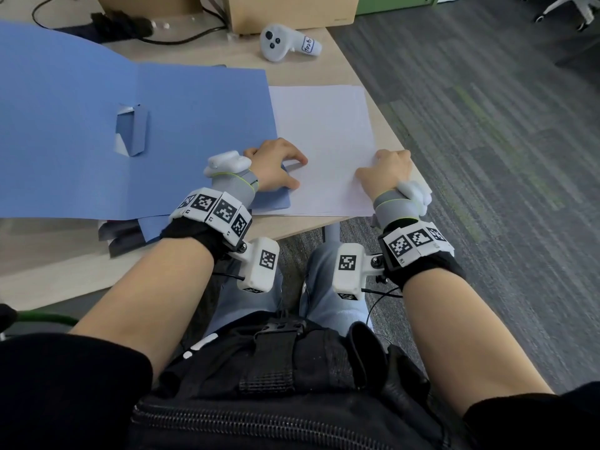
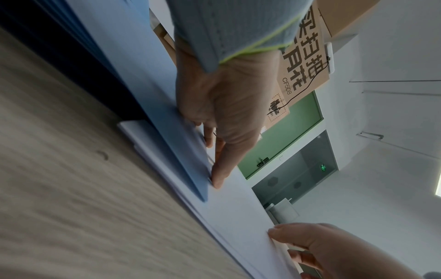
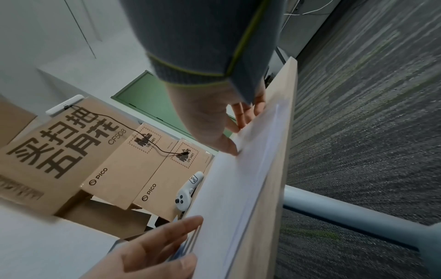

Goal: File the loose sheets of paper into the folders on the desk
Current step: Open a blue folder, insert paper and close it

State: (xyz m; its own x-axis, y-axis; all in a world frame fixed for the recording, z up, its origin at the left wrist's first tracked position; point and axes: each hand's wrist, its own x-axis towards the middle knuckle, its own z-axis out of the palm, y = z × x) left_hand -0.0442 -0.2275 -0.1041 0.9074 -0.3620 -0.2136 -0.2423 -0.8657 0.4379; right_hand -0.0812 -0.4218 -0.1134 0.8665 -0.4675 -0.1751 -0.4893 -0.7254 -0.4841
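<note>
An open blue folder lies spread over the left of the desk. Right of it, at the desk's near right corner, sits a stack of white sheets. My left hand is at the stack's left edge, where the folder's corner overlaps it, with thumb and curled fingers pinching that edge. My right hand holds the stack's right edge, thumb on top and fingers underneath. In the left wrist view, the left thumb presses beside the folder's edge.
A white VR controller and cardboard boxes stand behind the paper, with black cables at the back left. More folders and dark sheets poke out under the blue folder. Grey carpet lies beyond the desk's right edge.
</note>
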